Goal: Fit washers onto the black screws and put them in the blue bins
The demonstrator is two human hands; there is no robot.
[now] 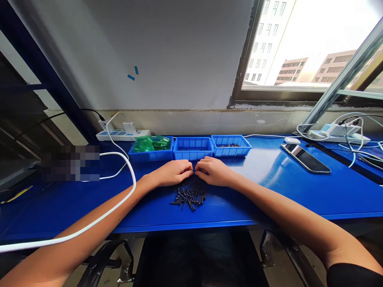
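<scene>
Left hand: the left hand [172,173] lies palm down on the desk [263,175], fingers curled in, tips pressed against the far edge of the screws [189,194]. Whether that grip has pinched a screw I cannot tell; the fingertips hide it.
Right hand: the right hand [214,171] lies the same way, just beside the left, its fingertips nearly touching the other's above the pile. Its fingers are bent, and again I cannot tell if anything is caught in the grip.
Screws: a loose heap of small dark screws on the blue desk, just below both hands and near the front edge, in front of the middle bin [193,148].
Bins: three blue bins stand in a row behind the hands. The left bin [151,149] holds green plastic bags [149,143]; the middle bin looks nearly bare from here; the right bin [231,145] has a few small dark bits in it.
Desk, left side: a white cable [125,195] curves over the left forearm, and a white power strip [122,134] lies by the wall.
Desk, right side: a phone [305,158] lies flat, a white mouse [292,140] just behind it, and farther right a second power strip [339,133] among tangled white cords.
Beyond: a window [299,48] with buildings outside.
</scene>
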